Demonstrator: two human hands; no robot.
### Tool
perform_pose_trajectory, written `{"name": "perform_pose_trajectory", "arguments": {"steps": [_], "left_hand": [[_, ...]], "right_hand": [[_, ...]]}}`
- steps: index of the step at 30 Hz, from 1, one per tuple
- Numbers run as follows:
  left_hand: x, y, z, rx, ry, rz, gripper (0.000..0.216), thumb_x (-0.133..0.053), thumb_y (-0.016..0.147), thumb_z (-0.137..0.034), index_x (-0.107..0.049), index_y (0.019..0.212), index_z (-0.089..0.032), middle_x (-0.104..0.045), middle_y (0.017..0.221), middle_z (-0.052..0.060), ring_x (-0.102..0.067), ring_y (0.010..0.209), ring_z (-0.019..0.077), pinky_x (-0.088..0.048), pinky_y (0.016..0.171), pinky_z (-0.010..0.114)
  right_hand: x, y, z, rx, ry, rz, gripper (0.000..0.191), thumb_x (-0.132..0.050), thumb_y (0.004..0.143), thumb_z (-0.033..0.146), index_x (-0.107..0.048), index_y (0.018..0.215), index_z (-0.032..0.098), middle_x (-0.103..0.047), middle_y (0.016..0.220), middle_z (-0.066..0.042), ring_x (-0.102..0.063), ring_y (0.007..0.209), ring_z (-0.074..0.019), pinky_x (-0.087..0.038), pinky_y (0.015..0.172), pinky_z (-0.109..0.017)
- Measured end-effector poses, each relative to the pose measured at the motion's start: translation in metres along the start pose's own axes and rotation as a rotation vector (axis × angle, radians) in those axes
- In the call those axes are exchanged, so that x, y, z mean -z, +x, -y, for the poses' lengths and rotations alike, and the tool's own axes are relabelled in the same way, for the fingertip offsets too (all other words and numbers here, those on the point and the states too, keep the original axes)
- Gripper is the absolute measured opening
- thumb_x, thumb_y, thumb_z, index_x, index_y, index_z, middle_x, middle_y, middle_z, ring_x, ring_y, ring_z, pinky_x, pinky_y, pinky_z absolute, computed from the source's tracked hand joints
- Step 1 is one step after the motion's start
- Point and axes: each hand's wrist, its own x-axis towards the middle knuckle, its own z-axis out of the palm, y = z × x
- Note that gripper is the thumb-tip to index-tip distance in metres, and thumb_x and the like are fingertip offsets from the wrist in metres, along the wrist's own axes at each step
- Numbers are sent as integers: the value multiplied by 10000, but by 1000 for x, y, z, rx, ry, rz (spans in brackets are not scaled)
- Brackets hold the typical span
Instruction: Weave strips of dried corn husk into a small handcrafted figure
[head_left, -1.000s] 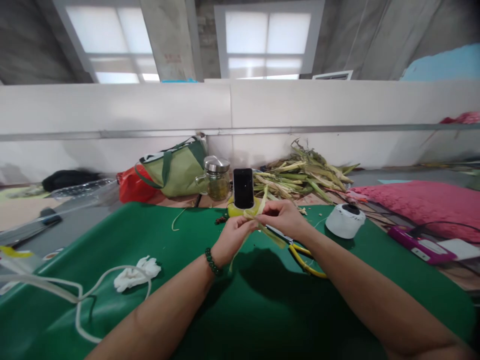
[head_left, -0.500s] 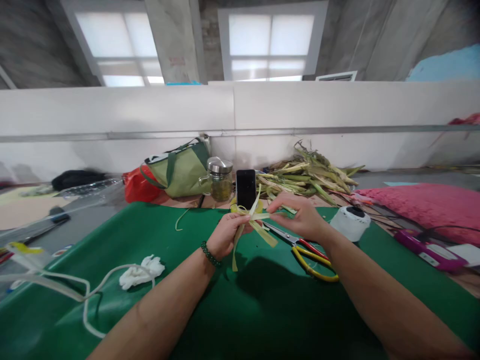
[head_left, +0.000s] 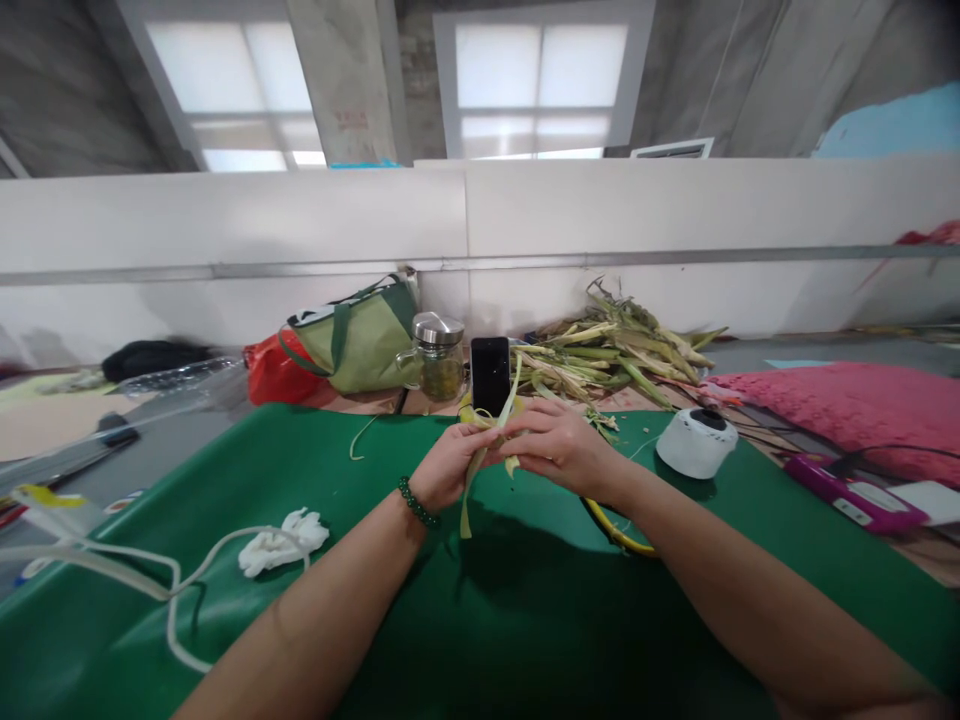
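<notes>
Pale yellow-green leaf strips point(head_left: 470, 490) cross between my two hands, above the green mat. My left hand point(head_left: 452, 462), with a green bead bracelet point(head_left: 417, 505) at the wrist, pinches them where they cross. Close against it, my right hand point(head_left: 559, 443) has its fingers closed on the same strips and hides much of them. One strip end points up in front of the phone point(head_left: 491, 374); another hangs down below my left hand. Beneath my right forearm lie scissors, of which mainly the yellow handle point(head_left: 616, 530) shows.
Behind the hands stand a glass mug point(head_left: 439, 360) with a metal lid and a heap of dried leaves and stalks point(head_left: 622, 350). A white thread spool point(head_left: 696, 443) is on the right. On the left lie a crumpled white tissue point(head_left: 283, 543), a white cable point(head_left: 172, 600) and a green bag point(head_left: 360, 340).
My right hand has moved left, from the strip's outstretched end to right beside my left hand. It now covers the crossing strips and most of the scissors. My left hand has hardly moved.
</notes>
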Motion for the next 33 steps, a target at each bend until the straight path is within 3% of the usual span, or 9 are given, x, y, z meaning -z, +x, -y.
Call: {"name": "perform_pose_trajectory", "arguments": {"steps": [3, 7, 10, 15, 23, 29, 33], "left_hand": [[-1, 1, 4, -75, 146, 28, 273, -801, 573, -346, -712, 715, -131, -701, 682, 41, -632, 663, 150, -492, 721, 273], [-1, 2, 9, -260, 475, 70, 300, -735, 634, -435, -725, 709, -145, -709, 724, 47, -618, 749, 188, -477, 758, 304], [-2, 2, 11, -351, 601, 107, 340, -679, 682, -481, -718, 718, -145, -678, 684, 37, -578, 714, 177, -458, 699, 284], [-2, 1, 11, -391, 688, 109, 358, -616, 736, -476, -687, 695, -128, -579, 579, -7, -450, 562, 110, -389, 568, 230], [-2, -1, 17, -516, 923, 41, 230, -457, 784, -180, -599, 609, -136, -560, 567, -8, -461, 566, 111, -370, 562, 218], [0, -1, 23, -553, 1122, -10, 228, -430, 771, -130, -569, 591, -147, -563, 556, 4, -464, 546, 114, -340, 552, 221], [-3, -4, 21, -542, 1155, -13, 217, -433, 786, -145, -604, 653, -150, -608, 607, 29, -501, 578, 132, -356, 579, 232]], "right_hand": [[0, 0, -4, -196, 274, 33, 272, -503, 905, 331, -679, 775, 170, -669, 846, -60, -566, 784, -161, -442, 723, -282], [5, 2, -5, -409, 447, 150, 382, -453, 895, 399, -600, 649, 146, -541, 617, -9, -484, 603, -122, -385, 570, -232], [7, 4, -2, -472, 541, 164, 387, -410, 886, 395, -569, 634, 148, -486, 595, 9, -436, 580, -106, -346, 551, -221], [5, 6, 2, -640, 710, 163, 307, -513, 793, 406, -596, 655, 144, -437, 554, 32, -355, 516, -83, -273, 482, -211], [-2, 5, -1, -773, 697, 211, 268, -553, 694, 359, -570, 549, 134, -349, 483, 54, -275, 469, -64, -204, 438, -217], [-3, 5, 0, -787, 657, 205, 250, -569, 695, 323, -566, 535, 132, -390, 475, 51, -306, 462, -57, -223, 432, -201], [-4, 5, 3, -809, 622, 120, 260, -532, 736, 304, -533, 531, 144, -450, 475, 41, -360, 430, -56, -258, 411, -187]]}}
